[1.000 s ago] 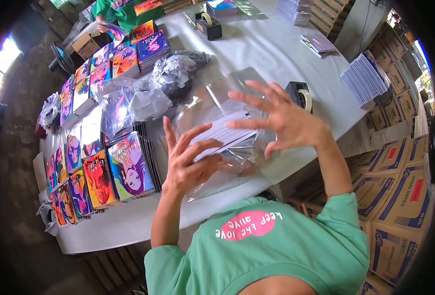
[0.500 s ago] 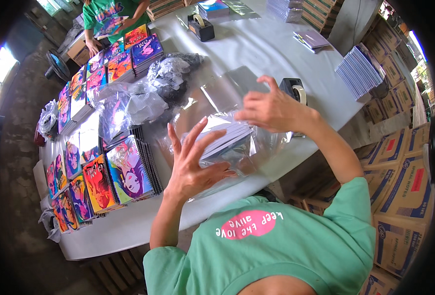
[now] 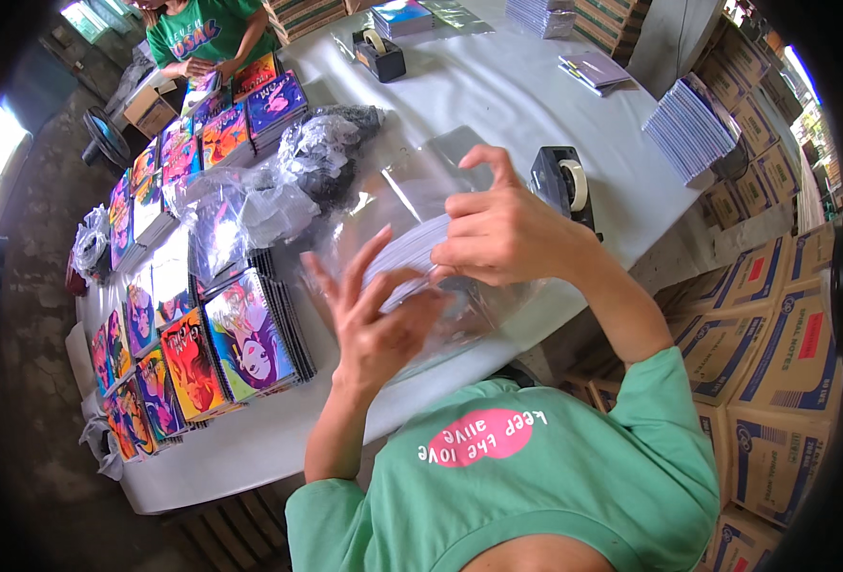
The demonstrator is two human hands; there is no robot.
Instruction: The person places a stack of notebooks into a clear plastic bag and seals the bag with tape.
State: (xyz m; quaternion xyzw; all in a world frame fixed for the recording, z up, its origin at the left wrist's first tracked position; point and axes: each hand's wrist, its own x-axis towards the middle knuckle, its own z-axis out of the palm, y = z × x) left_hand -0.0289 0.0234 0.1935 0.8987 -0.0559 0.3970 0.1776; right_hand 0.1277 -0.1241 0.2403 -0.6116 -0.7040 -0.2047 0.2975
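A stack of notebooks [image 3: 404, 255] lies in front of me on the table, its pale page edges curving upward, with clear plastic film [image 3: 469, 315] around it. My left hand [image 3: 374, 319] is at the stack's near left side, fingers spread and partly smeared by motion. At the right end, my right hand [image 3: 507, 229] has its index finger raised and crooked. Its thumb and other fingers pinch together at the film along the stack's edge. Some of the stack is hidden behind both hands.
Colourful spiral notebooks [image 3: 250, 334] stand in piles on the left, beside crumpled plastic [image 3: 316, 153]. A black tape dispenser [image 3: 559, 181] sits right of my right hand, another [image 3: 378, 57] farther back. A co-worker [image 3: 207, 43] handles notebooks at far left. Cardboard boxes [image 3: 774, 362] are stacked at right.
My right hand has moved slightly left and down, its fingers closing at the stack's edge. My left hand has shifted a little, its fingers drawing in. The co-worker's hands have come together lower down.
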